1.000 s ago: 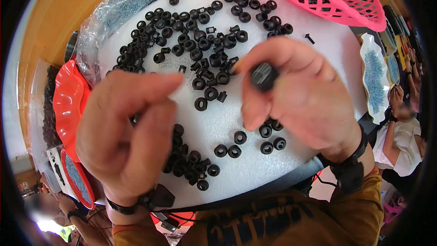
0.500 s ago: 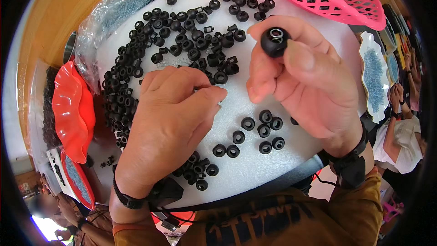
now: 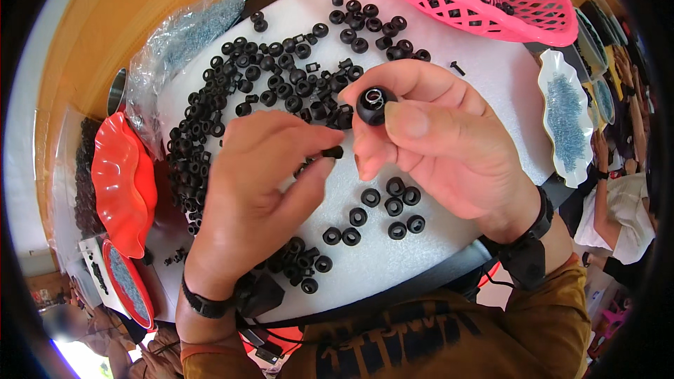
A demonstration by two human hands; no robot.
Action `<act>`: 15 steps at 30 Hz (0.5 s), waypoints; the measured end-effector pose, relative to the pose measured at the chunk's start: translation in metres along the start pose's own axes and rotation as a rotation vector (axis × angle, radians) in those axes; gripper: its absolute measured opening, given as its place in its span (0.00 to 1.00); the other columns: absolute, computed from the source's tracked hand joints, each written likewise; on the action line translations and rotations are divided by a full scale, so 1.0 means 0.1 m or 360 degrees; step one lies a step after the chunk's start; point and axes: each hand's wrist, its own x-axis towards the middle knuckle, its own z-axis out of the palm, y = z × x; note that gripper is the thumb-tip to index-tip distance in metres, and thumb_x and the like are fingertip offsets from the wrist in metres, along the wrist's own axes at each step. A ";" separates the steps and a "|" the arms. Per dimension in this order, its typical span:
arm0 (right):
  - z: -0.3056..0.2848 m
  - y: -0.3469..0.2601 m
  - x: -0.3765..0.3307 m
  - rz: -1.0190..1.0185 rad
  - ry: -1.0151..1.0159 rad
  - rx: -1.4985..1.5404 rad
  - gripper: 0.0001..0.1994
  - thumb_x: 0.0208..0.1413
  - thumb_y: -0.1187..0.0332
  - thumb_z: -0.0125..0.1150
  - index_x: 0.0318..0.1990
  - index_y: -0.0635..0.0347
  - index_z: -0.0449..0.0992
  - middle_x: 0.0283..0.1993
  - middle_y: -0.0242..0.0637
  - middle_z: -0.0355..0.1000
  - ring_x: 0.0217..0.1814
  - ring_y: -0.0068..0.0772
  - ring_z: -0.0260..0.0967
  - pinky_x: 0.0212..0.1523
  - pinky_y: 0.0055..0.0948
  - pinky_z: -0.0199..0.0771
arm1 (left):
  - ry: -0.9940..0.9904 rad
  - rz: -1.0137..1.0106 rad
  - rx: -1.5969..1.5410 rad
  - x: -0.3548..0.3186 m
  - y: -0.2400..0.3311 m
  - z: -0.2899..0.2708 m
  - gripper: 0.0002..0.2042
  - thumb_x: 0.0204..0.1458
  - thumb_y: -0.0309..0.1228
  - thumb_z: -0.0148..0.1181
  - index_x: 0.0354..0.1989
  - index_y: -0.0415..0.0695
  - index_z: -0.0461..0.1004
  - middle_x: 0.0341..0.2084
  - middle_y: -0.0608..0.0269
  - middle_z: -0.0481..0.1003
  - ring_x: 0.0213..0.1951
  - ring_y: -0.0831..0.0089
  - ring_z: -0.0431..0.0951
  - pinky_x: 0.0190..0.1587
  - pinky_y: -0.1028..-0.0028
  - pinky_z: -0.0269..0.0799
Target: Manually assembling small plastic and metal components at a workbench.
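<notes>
My right hand [image 3: 456, 144] pinches a round black cord-lock body [image 3: 372, 114] between thumb and fingers. A shiny metal spring [image 3: 377, 97] shows in its opening. Beside it, my left hand [image 3: 256, 186] grips a small black plastic plunger [image 3: 333, 152] at the tips of thumb and forefinger; most of the plunger is hidden. The two parts are close but apart. Several black ring-like bodies [image 3: 394, 206] lie on the white sheet [image 3: 449, 245] below my right hand. A large spread of black bodies and plungers [image 3: 210, 98] covers the sheet's left and far side.
A pink lattice basket [image 3: 491, 24] holding a few black parts stands at the far right. Springs fill a white wavy dish [image 3: 565, 123] on the right and a clear bag [image 3: 189, 35] at far left. Red wavy dishes [image 3: 123, 182] line the left. Other people sit at both sides.
My right hand has moved left and slightly down with the cord-lock body, toward my left hand. The left hand has lifted off the pile, and the black plunger now shows at its fingertips.
</notes>
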 end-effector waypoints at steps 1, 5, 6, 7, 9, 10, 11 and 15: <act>-0.01 0.00 -0.01 -0.0011 0.0003 -0.0008 0.16 0.55 0.69 0.51 0.49 0.69 0.67 0.33 0.40 0.71 0.34 0.29 0.71 0.37 0.27 0.72 | 0.0043 -0.0237 -0.0394 0.01 0.04 -0.05 0.10 0.40 0.21 0.58 0.33 0.41 0.75 0.27 0.64 0.71 0.32 0.70 0.70 0.39 0.73 0.62; 0.05 -0.04 -0.06 -0.0031 0.0034 0.0002 0.16 0.54 0.67 0.53 0.48 0.69 0.68 0.33 0.41 0.72 0.34 0.30 0.71 0.38 0.27 0.72 | 0.0148 -0.0464 -0.0948 0.10 0.20 -0.21 0.11 0.44 0.25 0.54 0.37 0.36 0.74 0.28 0.62 0.71 0.31 0.76 0.69 0.36 0.79 0.62; 0.07 -0.04 -0.03 -0.0008 0.0050 -0.0014 0.17 0.54 0.67 0.54 0.47 0.69 0.68 0.33 0.41 0.72 0.34 0.30 0.71 0.38 0.28 0.72 | 0.0216 -0.0530 -0.1052 0.10 0.21 -0.21 0.12 0.44 0.29 0.53 0.35 0.35 0.74 0.27 0.64 0.69 0.31 0.78 0.68 0.34 0.80 0.61; 0.07 -0.02 -0.02 0.0021 0.0036 -0.0020 0.17 0.52 0.66 0.57 0.46 0.68 0.68 0.33 0.41 0.72 0.34 0.30 0.71 0.38 0.28 0.72 | 0.0241 -0.0480 -0.1047 0.09 0.16 -0.21 0.14 0.45 0.34 0.54 0.35 0.35 0.74 0.25 0.64 0.69 0.29 0.79 0.68 0.33 0.80 0.62; 0.06 0.00 -0.02 0.0020 0.0014 -0.0029 0.17 0.52 0.66 0.57 0.46 0.68 0.69 0.33 0.41 0.71 0.34 0.29 0.71 0.38 0.27 0.72 | 0.0267 -0.0496 -0.1078 0.07 0.19 -0.21 0.14 0.46 0.34 0.55 0.35 0.35 0.74 0.25 0.64 0.69 0.29 0.79 0.68 0.33 0.80 0.62; 0.06 -0.01 -0.03 0.0023 0.0000 -0.0026 0.17 0.51 0.66 0.58 0.45 0.67 0.69 0.33 0.41 0.71 0.33 0.29 0.71 0.38 0.27 0.72 | 0.0281 -0.0521 -0.1109 0.08 0.22 -0.22 0.14 0.46 0.34 0.55 0.35 0.35 0.74 0.25 0.64 0.69 0.29 0.79 0.68 0.33 0.80 0.62; 0.08 -0.02 -0.04 0.0029 0.0019 -0.0005 0.16 0.51 0.67 0.59 0.45 0.67 0.69 0.33 0.41 0.71 0.33 0.29 0.70 0.38 0.26 0.71 | 0.0262 -0.0494 -0.1092 0.08 0.21 -0.22 0.14 0.47 0.34 0.55 0.35 0.35 0.74 0.25 0.64 0.69 0.29 0.78 0.68 0.34 0.80 0.61; 0.08 -0.03 -0.06 0.0087 -0.0043 0.0087 0.13 0.53 0.72 0.57 0.46 0.64 0.71 0.35 0.36 0.73 0.34 0.21 0.67 0.38 0.20 0.69 | 0.0215 -0.0347 -0.1016 0.06 0.17 -0.26 0.13 0.47 0.32 0.55 0.36 0.35 0.74 0.26 0.63 0.69 0.30 0.77 0.68 0.35 0.80 0.61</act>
